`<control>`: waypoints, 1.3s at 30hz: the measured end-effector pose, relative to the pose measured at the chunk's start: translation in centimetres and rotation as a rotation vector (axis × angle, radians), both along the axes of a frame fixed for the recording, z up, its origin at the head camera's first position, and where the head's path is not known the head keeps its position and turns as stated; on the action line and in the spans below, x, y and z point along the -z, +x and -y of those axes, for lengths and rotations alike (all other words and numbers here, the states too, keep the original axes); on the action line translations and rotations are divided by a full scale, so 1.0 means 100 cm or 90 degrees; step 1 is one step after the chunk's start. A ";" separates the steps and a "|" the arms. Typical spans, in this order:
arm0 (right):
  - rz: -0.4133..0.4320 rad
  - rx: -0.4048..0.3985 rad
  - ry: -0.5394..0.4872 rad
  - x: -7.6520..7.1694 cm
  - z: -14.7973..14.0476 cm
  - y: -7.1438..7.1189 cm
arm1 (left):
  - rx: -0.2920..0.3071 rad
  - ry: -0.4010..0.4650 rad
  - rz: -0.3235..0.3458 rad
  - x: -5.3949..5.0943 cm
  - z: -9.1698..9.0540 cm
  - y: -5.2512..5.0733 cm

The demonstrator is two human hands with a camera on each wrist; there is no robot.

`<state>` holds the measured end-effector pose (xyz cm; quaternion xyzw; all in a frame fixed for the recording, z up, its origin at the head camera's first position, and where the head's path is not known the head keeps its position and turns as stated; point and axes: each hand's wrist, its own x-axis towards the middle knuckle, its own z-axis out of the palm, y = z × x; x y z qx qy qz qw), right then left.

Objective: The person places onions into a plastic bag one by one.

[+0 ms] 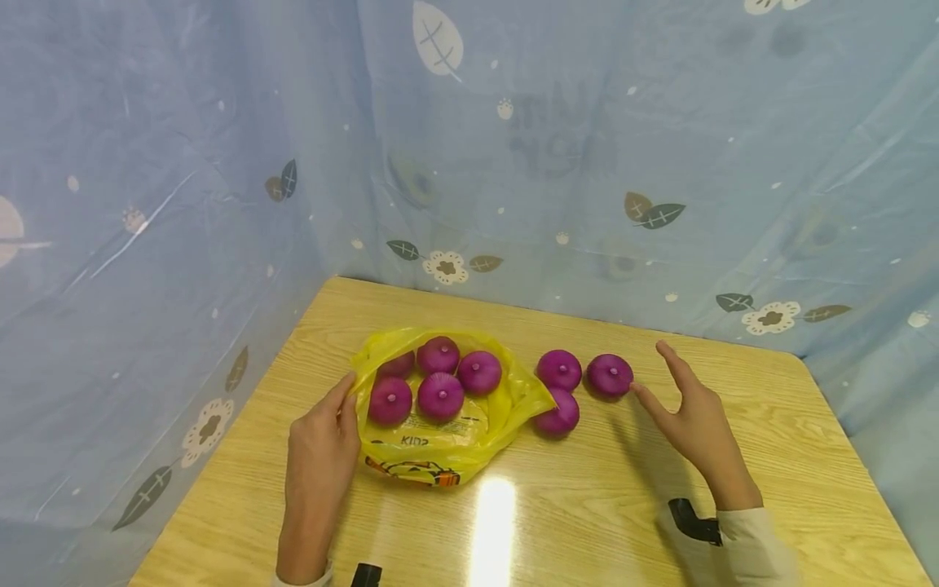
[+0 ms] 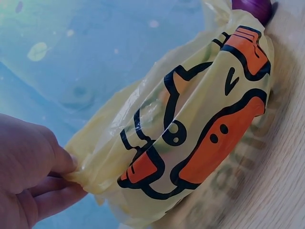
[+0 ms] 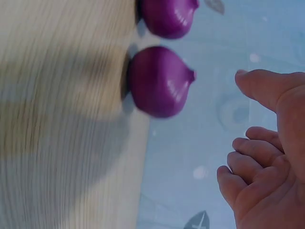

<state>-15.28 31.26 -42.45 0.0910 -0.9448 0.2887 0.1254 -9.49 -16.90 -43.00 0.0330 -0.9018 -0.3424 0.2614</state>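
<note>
A yellow plastic bag [image 1: 506, 408] lies open-mouthed on the table with several purple onions [image 1: 441, 396] inside. My left hand [image 1: 323, 444] pinches the bag's left rim between thumb and fingers; in the left wrist view the hand [image 2: 38, 176] holds the edge of the bag [image 2: 157, 119], whose printed side faces the camera. Three onions sit outside, to the right of the bag, one partly behind its corner. My right hand [image 1: 697, 424], thumb and fingers spread and holding nothing, hovers just right of the rightmost onion [image 1: 610, 376]. The right wrist view shows that hand [image 3: 267, 152] beside an onion [image 3: 159, 82].
A wooden table [image 1: 587, 505] carries everything. Blue patterned curtains [image 1: 557, 163] hang behind it and along both sides. Black straps or mounts show at both wrists.
</note>
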 end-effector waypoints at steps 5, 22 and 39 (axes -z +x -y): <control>0.021 0.012 0.010 -0.004 -0.015 0.002 | -0.004 0.001 -0.003 0.000 0.002 0.001; 0.075 -0.044 0.013 0.019 0.001 -0.012 | -0.015 0.003 -0.002 0.004 0.004 0.002; 0.091 -0.053 0.016 0.034 0.018 -0.036 | -0.017 0.007 -0.011 0.005 0.003 0.002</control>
